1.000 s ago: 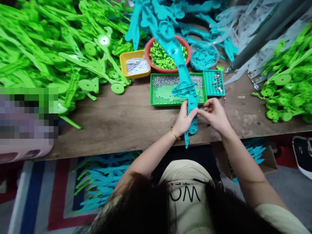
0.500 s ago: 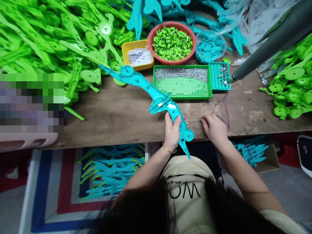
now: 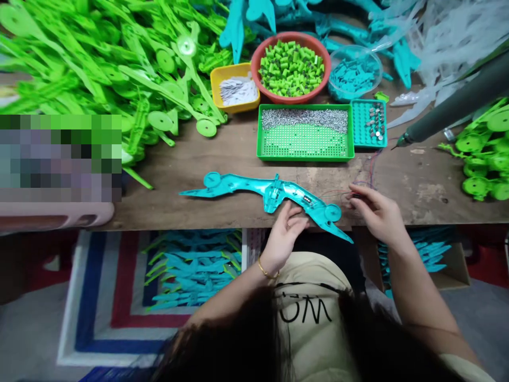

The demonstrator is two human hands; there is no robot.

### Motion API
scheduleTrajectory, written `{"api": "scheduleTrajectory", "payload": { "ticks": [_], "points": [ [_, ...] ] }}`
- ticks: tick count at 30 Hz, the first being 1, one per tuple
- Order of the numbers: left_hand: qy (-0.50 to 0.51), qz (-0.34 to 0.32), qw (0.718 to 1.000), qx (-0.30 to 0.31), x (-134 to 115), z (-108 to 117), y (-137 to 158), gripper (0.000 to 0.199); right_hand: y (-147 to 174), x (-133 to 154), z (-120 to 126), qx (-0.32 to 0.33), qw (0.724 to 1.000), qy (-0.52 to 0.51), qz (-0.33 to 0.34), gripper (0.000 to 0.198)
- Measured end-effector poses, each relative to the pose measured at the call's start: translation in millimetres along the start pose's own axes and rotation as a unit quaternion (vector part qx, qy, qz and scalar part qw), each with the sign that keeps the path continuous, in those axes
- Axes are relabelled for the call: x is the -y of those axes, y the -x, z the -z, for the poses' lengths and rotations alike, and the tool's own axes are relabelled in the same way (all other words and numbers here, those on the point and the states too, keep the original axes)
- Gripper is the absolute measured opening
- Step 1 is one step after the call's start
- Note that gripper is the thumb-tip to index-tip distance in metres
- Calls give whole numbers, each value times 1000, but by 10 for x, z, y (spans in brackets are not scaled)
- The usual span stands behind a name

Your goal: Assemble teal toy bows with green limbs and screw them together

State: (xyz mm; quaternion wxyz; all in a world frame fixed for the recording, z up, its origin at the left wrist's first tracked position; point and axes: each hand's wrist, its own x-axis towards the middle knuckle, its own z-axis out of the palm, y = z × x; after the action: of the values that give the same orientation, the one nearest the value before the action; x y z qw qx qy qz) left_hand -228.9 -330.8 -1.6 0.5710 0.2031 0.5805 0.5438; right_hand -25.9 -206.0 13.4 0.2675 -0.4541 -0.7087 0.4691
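Note:
A turquoise plastic bow-shaped shell lies across the wooden table near its front edge, its hollow, ribbed side up. A small dark part sits in the hollow right of its middle. My left hand is at the shell's near edge, fingers apart and loosely curled, gripping nothing; whether the fingertips touch the shell, I cannot tell. Right of the shell, my right hand pinches thin wires between thumb and forefinger. Red and dark wires also trail on the table beyond that hand.
A green tray of small screws stands behind the shell, with a turquoise tray of small metal discs beside it. A red bowl holds green pieces. A dark power screwdriver hangs at the right. Green parts pile up left.
The turquoise shell has gone from tilted in my left hand to lying flat across the table. My left hand has loosened from it. My right hand has shifted right with the wires.

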Motion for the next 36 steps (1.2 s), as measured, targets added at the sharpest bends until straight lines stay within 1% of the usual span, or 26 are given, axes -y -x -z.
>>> {"api": "scheduleTrajectory", "payload": {
  "ticks": [1, 2, 3, 4, 6, 7, 8, 9, 10, 11, 13, 16, 18, 20, 22, 24, 25, 27, 28, 29, 30, 31, 32, 33, 34, 36],
  "points": [
    [-65, -13, 998, 6, -42, 79, 37, 47, 5, -9, 24, -5, 1000, -13, 2, 36],
    [-142, -47, 989, 8, -93, 162, 54, 41, 11, -14, 40, -10, 1000, -26, 7, 36],
    [-226, -102, 969, 5, -150, 247, 45, 35, 17, -14, 49, -16, 999, -34, 14, 36],
    [-308, -166, 937, -1, -211, 332, 11, 32, 24, -10, 52, -21, 999, -35, 23, 33],
    [-451, -283, 847, -11, -323, 501, -123, 31, 36, 9, 45, -23, 999, -27, 35, 26],
    [-505, -315, 804, -5, -365, 578, -209, 34, 42, 21, 38, -23, 999, -23, 37, 23],
    [-545, -330, 771, 7, -392, 647, -294, 38, 49, 33, 31, -24, 999, -23, 37, 22],
    [-571, -333, 750, 21, -403, 702, -371, 40, 56, 45, 25, -27, 999, -28, 34, 21],
    [-586, -328, 740, 32, -397, 741, -430, 42, 64, 56, 20, -27, 999, -38, 28, 21],
    [-593, -323, 736, 36, -374, 761, -468, 42, 74, 66, 15, -24, 998, -52, 20, 21],
    [-597, -321, 735, 23, -290, 741, -477, 41, 95, 89, 6, -7, 997, -78, 2, 22],
    [-605, -337, 721, -27, -118, 600, -375, 41, 119, 140, -7, 15, 997, -74, -8, 22],
    [-609, -340, 714, -61, -12, 487, -293, 43, 120, 182, -17, 15, 999, -46, 8, 19],
    [-607, -333, 716, -86, 57, 398, -233, 44, 112, 219, -27, 19, 999, -24, 36, 17],
    [-602, -323, 724, -98, 63, 346, -201, 47, 103, 246, -38, 36, 997, -10, 65, 16],
    [-584, -322, 738, -100, -12, 313, -199, 45, 99, 260, -55, 55, 993, 14, 100, 16],
    [-564, -327, 753, -90, -79, 292, -213, 42, 102, 263, -68, 62, 990, 29, 122, 17],
    [-500, -341, 795, -35, -255, 216, -281, 31, 120, 261, -107, 67, 981, 66, 170, 20],
    [-464, -345, 816, 11, -353, 150, -339, 28, 135, 256, -134, 69, 975, 86, 192, 22],
    [-434, -346, 830, 62, -449, 63, -413, 26, 153, 249, -164, 72, 970, 105, 209, 24],
    [-418, -346, 833, 110, -537, -48, -501, 26, 172, 239, -196, 78, 964, 121, 221, 25],
    [-419, -344, 826, 152, -610, -183, -600, 25, 192, 227, -230, 85, 960, 136, 231, 26],
    [-437, -341, 810, 190, -667, -338, -704, 26, 211, 214, -264, 92, 955, 147, 239, 26],
    [-468, -337, 786, 221, -704, -509, -808, 27, 228, 201, -296, 97, 952, 155, 247, 25],
    [-505, -331, 756, 252, -722, -691, -904, 29, 243, 189, -327, 99, 949, 161, 254, 25],
    [-571, -315, 702, 287, -701, -1054, -1059, 40, 268, 173, -379, 96, 945, 171, 263, 24]
  ]
}}
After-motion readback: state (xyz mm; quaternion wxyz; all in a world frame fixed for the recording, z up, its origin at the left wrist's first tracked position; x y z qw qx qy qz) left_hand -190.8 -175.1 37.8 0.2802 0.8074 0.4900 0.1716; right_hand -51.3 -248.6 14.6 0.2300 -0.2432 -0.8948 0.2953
